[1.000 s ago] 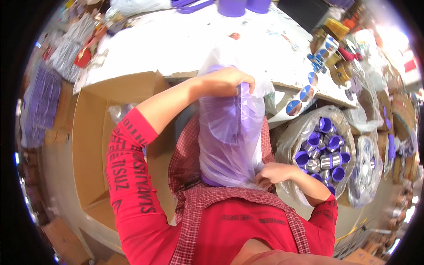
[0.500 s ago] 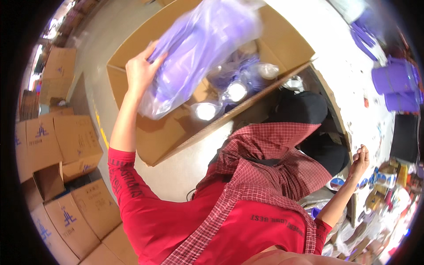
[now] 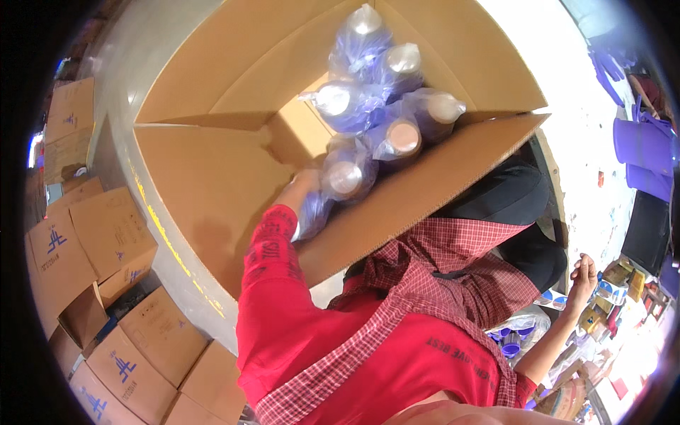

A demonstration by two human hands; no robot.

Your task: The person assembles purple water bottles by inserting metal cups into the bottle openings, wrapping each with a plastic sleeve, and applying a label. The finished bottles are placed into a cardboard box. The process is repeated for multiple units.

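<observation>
Your left hand (image 3: 303, 187) is now lower, inside the box (image 3: 205, 166); nearest bag (image 3: 314, 214) lies just rightward; its grip I cannot tell.

- Box (image 3: 212, 177): matt cardboard, smooth walls, rough corrugated edge
- Bagged items (image 3: 347, 177): glossy, crinkled, clear plastic film
- Apron (image 3: 453, 308): matt woven cloth
- Floor (image 3: 159, 237) at left: smooth, faintly shiny

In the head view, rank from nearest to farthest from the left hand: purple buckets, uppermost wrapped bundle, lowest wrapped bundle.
1. Lowest wrapped bundle: at the left hand.
2. Uppermost wrapped bundle: farther up the carton.
3. Purple buckets: on the table, far right.
</observation>
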